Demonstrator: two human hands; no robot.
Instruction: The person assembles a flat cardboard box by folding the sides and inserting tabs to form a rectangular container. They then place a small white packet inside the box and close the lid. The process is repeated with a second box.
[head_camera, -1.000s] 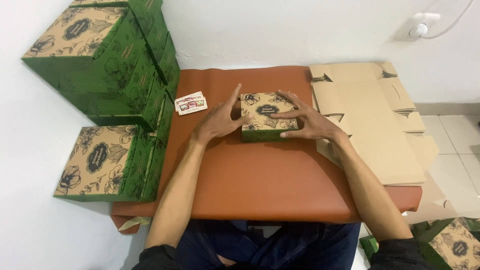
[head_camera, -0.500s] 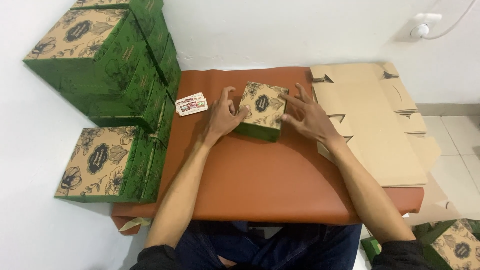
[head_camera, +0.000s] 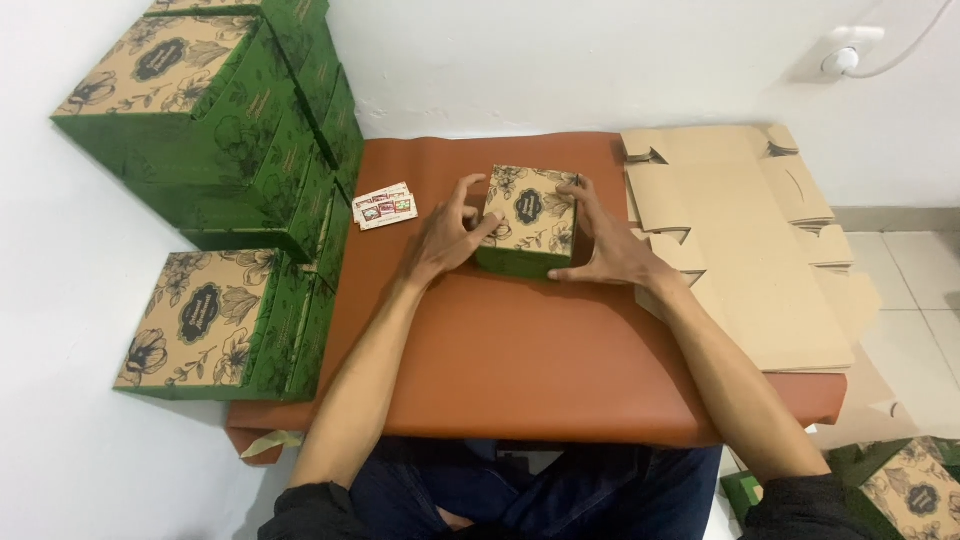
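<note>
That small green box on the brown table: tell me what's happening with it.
A seated person holds the small green cardboard box with a tan floral lid between both hands on the brown padded table. The left hand presses its left side, the right hand its right. Flat tan cardboard blanks lie to the right; finished green boxes are stacked left.

Brown padded table (head_camera: 520, 370), small green box (head_camera: 530, 220) on it, sticker sheets (head_camera: 385, 207), flat cardboard blanks (head_camera: 740, 250)
</note>
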